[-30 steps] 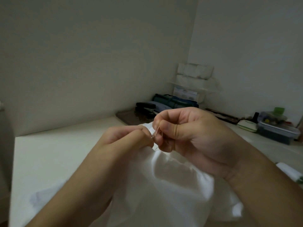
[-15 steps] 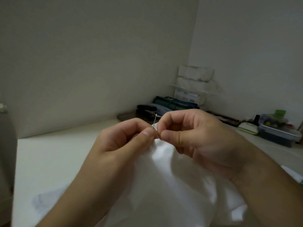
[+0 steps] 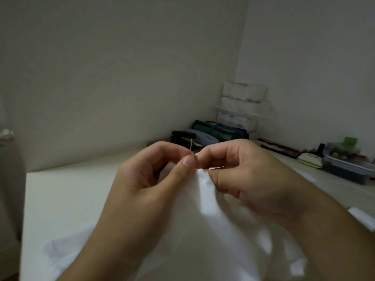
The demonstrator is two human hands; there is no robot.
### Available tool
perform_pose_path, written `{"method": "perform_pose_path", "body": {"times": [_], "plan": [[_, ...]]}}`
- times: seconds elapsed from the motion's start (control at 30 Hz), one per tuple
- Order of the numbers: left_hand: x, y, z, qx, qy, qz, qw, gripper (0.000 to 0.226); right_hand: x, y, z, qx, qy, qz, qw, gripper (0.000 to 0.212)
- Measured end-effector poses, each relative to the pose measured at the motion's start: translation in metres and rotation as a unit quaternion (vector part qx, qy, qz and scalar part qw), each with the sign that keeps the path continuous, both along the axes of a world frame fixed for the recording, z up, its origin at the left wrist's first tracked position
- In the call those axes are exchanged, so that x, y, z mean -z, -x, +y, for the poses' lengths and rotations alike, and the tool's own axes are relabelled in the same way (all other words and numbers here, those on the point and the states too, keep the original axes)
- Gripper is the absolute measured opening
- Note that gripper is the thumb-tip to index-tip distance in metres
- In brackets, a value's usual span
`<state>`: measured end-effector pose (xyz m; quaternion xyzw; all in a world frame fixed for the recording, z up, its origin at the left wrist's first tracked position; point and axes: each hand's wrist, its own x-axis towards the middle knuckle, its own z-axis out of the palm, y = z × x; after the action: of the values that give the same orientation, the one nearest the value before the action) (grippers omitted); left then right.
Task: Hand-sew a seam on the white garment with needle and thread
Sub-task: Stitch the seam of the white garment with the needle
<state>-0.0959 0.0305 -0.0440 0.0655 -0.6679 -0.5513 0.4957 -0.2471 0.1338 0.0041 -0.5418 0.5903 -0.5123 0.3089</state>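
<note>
**Mid-stitch: needle pinched at the fabric edge, both hands closed on the work**

Your left hand was pinched shut, thumb tip against forefinger, on the needle. The needle stood near upright, sticking out at 12 o'clock from that pinch, with the dark clutter behind it. My read is that you held it low on the shaft so you could draw it up clear of the cloth.

Your right hand was curled closed too, thumb and forefinger clamped on the folded edge of the white garment just at 3 o'clock of the needle. That probably kept the seam line taut and flat right where the stitch went in (slack cloth there would let the stitch wander). The two pinches were nearly touching.

The garment hung from both grips and pooled toward 6 o'clock, over the near edge of the table. I couldn't make out the thread at all, as it was too fine and the light was dim.

A storage box sat well apart at 3 o'clock, out of your working space.

Judgement: one stitch was partway through, and the seam length already done wasn't visible.
</note>
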Motion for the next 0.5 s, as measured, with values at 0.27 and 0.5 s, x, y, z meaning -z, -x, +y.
{"method": "perform_pose_path", "body": {"times": [0.27,0.5], "plan": [[-0.001,-0.003,0.002,0.001,0.025,-0.017,1.000,0.018,0.000,-0.004,-0.005,0.044,0.103,-0.031,0.993,0.021],[0.000,-0.003,0.004,-0.011,0.050,-0.044,0.998,0.018,0.007,-0.004,-0.009,0.081,0.122,-0.056,0.988,0.010]]}}
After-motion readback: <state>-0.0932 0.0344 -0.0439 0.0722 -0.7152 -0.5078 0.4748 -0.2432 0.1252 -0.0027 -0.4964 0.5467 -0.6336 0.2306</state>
